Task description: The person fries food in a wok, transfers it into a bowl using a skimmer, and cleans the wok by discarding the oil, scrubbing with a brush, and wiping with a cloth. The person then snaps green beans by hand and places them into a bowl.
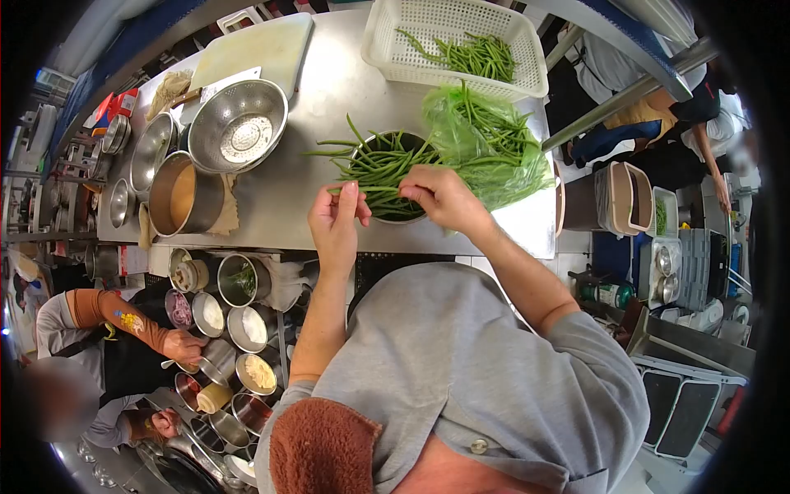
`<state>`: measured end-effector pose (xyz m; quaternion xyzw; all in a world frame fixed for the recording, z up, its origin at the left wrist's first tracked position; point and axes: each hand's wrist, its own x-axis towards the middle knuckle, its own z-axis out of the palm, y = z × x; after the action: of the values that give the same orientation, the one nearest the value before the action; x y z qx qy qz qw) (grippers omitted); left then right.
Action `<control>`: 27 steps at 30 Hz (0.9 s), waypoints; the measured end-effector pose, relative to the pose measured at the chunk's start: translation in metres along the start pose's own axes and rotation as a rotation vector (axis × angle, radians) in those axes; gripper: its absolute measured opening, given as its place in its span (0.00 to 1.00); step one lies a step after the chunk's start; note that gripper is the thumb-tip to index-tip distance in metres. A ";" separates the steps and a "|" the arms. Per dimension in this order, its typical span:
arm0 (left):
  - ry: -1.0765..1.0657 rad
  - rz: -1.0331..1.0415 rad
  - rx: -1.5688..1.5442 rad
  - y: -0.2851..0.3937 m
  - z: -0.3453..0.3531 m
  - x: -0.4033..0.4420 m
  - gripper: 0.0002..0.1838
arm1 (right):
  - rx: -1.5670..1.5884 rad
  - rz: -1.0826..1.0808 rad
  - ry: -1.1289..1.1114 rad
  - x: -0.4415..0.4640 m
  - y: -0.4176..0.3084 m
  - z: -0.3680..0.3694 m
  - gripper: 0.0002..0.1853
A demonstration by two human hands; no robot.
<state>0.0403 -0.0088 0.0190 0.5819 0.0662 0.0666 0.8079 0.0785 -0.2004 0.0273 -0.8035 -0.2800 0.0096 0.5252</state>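
Between my two hands a green bean [374, 189] is stretched sideways, over a metal pot [401, 219] heaped with green beans. My left hand [337, 218] pinches its left end between thumb and fingers. Curled at the other end, my right hand [440, 196] grips it with thumb and forefinger. Some beans [333, 152] stick out over the pot's left rim. Touching the pot on the right is a green plastic bag [514, 188] with more beans in it. A white perforated basket [393, 58] behind holds loose beans.
Metal colander [239, 123], deep pot [174, 198], bowls and a cutting board [259, 49] with a knife stand on the left of the steel table [329, 82]. At lower left a co-worker's hand [183, 346] is among food containers. Other people are at the upper right.
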 end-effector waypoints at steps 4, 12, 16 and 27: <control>-0.002 0.240 0.011 0.007 -0.006 -0.009 0.08 | 0.743 0.365 0.202 -0.003 0.026 -0.004 0.04; -0.141 0.121 -0.214 0.022 -0.042 0.008 0.13 | -0.363 0.169 0.285 0.023 0.037 -0.039 0.06; -0.233 -0.201 -0.071 0.010 -0.046 0.002 0.12 | -0.665 0.083 0.019 0.028 0.070 -0.042 0.08; -0.376 0.492 0.671 0.029 0.034 0.013 0.08 | -0.107 0.039 0.422 -0.006 -0.021 -0.018 0.07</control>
<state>0.0583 -0.0287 0.0572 0.8118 -0.2039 0.1243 0.5329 0.0702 -0.2120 0.0518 -0.8198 -0.1483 -0.1636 0.5283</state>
